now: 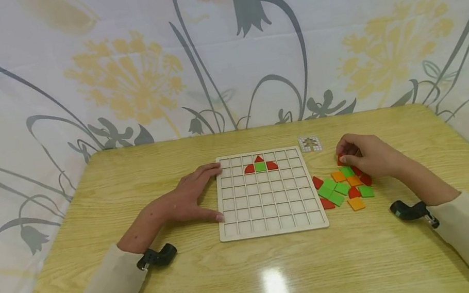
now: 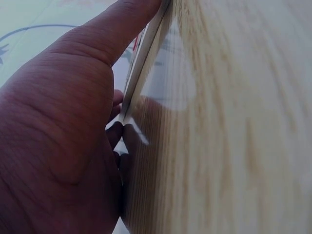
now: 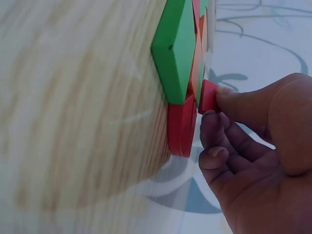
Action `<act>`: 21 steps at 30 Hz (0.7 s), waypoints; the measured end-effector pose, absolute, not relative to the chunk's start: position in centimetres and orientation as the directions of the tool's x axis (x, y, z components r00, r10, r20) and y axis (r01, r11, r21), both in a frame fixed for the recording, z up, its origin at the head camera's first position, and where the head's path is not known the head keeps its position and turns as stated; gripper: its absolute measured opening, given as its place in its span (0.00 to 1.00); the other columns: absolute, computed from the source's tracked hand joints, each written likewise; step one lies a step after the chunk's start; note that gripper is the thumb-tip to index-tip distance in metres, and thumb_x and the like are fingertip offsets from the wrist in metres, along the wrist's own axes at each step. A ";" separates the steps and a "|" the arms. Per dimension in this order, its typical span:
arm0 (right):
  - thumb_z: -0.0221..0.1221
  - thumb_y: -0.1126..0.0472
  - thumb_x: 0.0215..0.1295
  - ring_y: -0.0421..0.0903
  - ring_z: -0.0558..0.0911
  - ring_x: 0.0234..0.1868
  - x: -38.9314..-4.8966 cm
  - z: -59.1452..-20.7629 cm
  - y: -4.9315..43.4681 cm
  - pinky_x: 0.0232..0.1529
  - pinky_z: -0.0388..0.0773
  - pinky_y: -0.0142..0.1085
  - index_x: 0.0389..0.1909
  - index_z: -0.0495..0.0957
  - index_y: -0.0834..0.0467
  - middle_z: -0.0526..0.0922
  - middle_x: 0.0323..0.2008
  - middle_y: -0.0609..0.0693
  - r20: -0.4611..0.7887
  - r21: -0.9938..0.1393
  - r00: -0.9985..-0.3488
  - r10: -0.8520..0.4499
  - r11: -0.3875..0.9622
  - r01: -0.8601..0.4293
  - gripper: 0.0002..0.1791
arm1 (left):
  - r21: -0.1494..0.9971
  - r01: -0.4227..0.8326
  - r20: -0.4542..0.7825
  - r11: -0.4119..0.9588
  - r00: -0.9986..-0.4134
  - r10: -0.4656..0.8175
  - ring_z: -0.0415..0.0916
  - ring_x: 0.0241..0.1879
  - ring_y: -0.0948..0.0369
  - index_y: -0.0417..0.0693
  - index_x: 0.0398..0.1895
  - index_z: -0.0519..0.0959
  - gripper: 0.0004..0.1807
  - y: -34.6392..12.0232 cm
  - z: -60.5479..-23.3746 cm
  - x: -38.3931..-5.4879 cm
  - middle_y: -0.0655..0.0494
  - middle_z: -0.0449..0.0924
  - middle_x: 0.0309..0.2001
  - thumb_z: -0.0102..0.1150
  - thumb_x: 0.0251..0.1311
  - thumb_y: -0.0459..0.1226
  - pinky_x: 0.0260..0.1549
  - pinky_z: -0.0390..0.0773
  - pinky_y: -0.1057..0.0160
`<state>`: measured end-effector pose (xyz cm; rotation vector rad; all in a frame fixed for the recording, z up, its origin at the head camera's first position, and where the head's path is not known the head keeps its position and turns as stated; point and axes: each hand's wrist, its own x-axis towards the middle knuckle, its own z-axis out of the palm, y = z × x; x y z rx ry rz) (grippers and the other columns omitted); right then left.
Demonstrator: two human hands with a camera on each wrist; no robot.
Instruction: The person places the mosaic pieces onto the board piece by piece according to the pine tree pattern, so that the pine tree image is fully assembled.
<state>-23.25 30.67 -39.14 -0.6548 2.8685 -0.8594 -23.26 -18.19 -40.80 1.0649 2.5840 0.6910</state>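
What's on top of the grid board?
Red triangle, green square below it, red curved pieces either side of the square. Left hand touches the left edge of the board. Surface under those pieces is hidden.

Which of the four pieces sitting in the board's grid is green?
The square, directly below the red triangle in the head view, between two rounded red pieces. It alone is green; the other three are red.

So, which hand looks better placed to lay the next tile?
Probably the right hand: it pinches a red tile by the loose tiles, while the left hand touches the left edge of the grid board.
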 end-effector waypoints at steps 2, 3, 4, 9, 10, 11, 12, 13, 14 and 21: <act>0.60 0.67 0.78 0.47 0.81 0.38 -23.3 -39.1 30.4 0.38 0.79 0.34 0.46 0.79 0.61 0.84 0.38 0.51 0.066 -0.551 -0.906 -0.419 0.742 -0.383 0.02 | 0.514 0.592 -0.060 0.621 -0.697 0.714 0.42 0.85 0.48 0.45 0.86 0.50 0.62 -18.2 -40.8 -23.3 0.50 0.43 0.86 0.77 0.58 0.58 0.77 0.47 0.34; 0.60 0.67 0.78 0.48 0.81 0.38 -23.3 -39.1 30.2 0.39 0.79 0.34 0.46 0.79 0.61 0.84 0.39 0.51 0.074 -0.557 -0.905 -0.419 0.735 -0.386 0.02 | 0.511 0.593 -0.060 0.622 -0.697 0.715 0.42 0.85 0.48 0.45 0.86 0.50 0.62 -18.2 -40.7 -23.3 0.50 0.43 0.86 0.77 0.58 0.58 0.77 0.47 0.34; 0.61 0.67 0.78 0.48 0.81 0.38 -23.3 -39.1 30.0 0.39 0.79 0.34 0.46 0.79 0.61 0.84 0.39 0.51 0.082 -0.561 -0.904 -0.420 0.730 -0.390 0.02 | 0.510 0.593 -0.061 0.623 -0.697 0.714 0.42 0.85 0.48 0.45 0.86 0.50 0.62 -18.2 -40.7 -23.3 0.50 0.43 0.86 0.77 0.58 0.58 0.77 0.47 0.35; 0.61 0.67 0.78 0.48 0.82 0.40 -23.4 -38.9 28.6 0.39 0.79 0.33 0.46 0.79 0.62 0.84 0.39 0.52 0.083 -0.601 -0.899 -0.430 0.698 -0.389 0.02 | 0.514 0.590 -0.063 0.623 -0.698 0.713 0.42 0.85 0.49 0.46 0.87 0.50 0.63 -18.2 -40.9 -23.4 0.51 0.42 0.86 0.76 0.58 0.59 0.77 0.47 0.35; 0.61 0.68 0.78 0.49 0.82 0.40 -23.4 -38.9 28.3 0.39 0.79 0.33 0.46 0.79 0.62 0.84 0.39 0.52 0.080 -0.611 -0.899 -0.432 0.691 -0.386 0.02 | 0.515 0.589 -0.064 0.623 -0.698 0.713 0.42 0.85 0.49 0.46 0.87 0.50 0.63 -18.2 -40.9 -23.4 0.51 0.42 0.86 0.76 0.58 0.59 0.77 0.47 0.36; 0.61 0.68 0.77 0.49 0.82 0.39 -23.4 -38.9 28.0 0.39 0.80 0.33 0.46 0.79 0.61 0.84 0.39 0.52 0.078 -0.619 -0.897 -0.435 0.684 -0.386 0.02 | 0.516 0.588 -0.064 0.622 -0.698 0.713 0.42 0.85 0.49 0.46 0.87 0.50 0.63 -18.2 -40.8 -23.4 0.51 0.42 0.86 0.76 0.58 0.59 0.77 0.47 0.35; 0.61 0.68 0.77 0.49 0.82 0.39 -23.3 -38.8 27.6 0.39 0.80 0.33 0.46 0.79 0.62 0.84 0.39 0.53 0.077 -0.626 -0.895 -0.440 0.677 -0.387 0.02 | 0.519 0.588 -0.065 0.621 -0.697 0.714 0.42 0.85 0.48 0.46 0.87 0.50 0.63 -18.2 -40.8 -23.4 0.51 0.42 0.86 0.76 0.58 0.59 0.77 0.47 0.35; 0.60 0.68 0.78 0.49 0.82 0.39 -23.3 -38.7 27.3 0.39 0.80 0.32 0.46 0.79 0.62 0.84 0.39 0.53 0.076 -0.630 -0.894 -0.441 0.674 -0.386 0.02 | 0.518 0.588 -0.064 0.621 -0.697 0.714 0.42 0.85 0.48 0.46 0.87 0.50 0.63 -18.2 -40.8 -23.4 0.51 0.42 0.86 0.76 0.58 0.59 0.77 0.47 0.35; 0.60 0.68 0.78 0.49 0.82 0.40 -23.3 -38.6 27.0 0.40 0.80 0.32 0.46 0.79 0.61 0.84 0.40 0.53 0.077 -0.634 -0.893 -0.444 0.670 -0.387 0.02 | 0.518 0.589 -0.063 0.620 -0.696 0.715 0.41 0.85 0.48 0.45 0.87 0.50 0.63 -18.2 -40.7 -23.4 0.50 0.42 0.86 0.76 0.58 0.58 0.77 0.47 0.35; 0.61 0.67 0.78 0.49 0.82 0.42 -23.4 -38.1 25.1 0.42 0.78 0.32 0.47 0.80 0.62 0.84 0.42 0.54 0.067 -0.669 -0.887 -0.457 0.639 -0.379 0.03 | 0.515 0.595 -0.059 0.618 -0.694 0.717 0.41 0.85 0.48 0.45 0.86 0.50 0.62 -18.3 -40.7 -23.4 0.49 0.42 0.86 0.76 0.59 0.58 0.77 0.47 0.34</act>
